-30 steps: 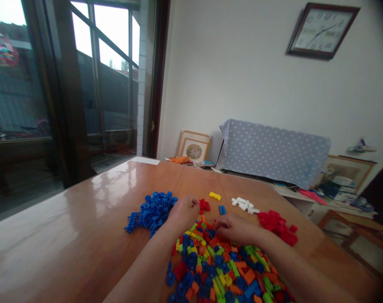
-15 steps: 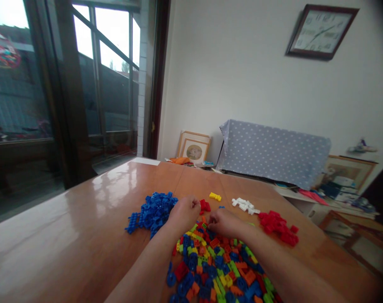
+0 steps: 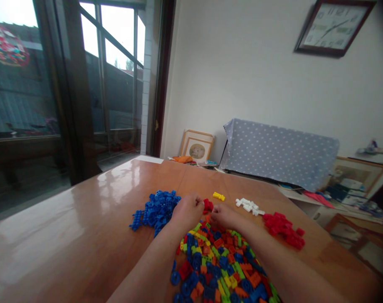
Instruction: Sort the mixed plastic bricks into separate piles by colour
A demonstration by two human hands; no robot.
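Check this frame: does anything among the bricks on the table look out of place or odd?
Mostly tidy: blue pile, white pile and red pile lie apart by colour. A few red bricks sit alone between left hand and right hand, apart from the red pile.

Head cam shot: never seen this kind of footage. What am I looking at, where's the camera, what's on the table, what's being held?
There is no machine here: a person works with two bare hands. The camera sits on their head and looks forward and down. On the wooden table lies a mixed heap of bricks, with sorted groups beyond it: blue pile, red pile, white pieces, yellow piece. The left hand is curled at the heap's far edge beside small red bricks; the right hand rests next to it. Whether either hand grips a brick cannot be made out.
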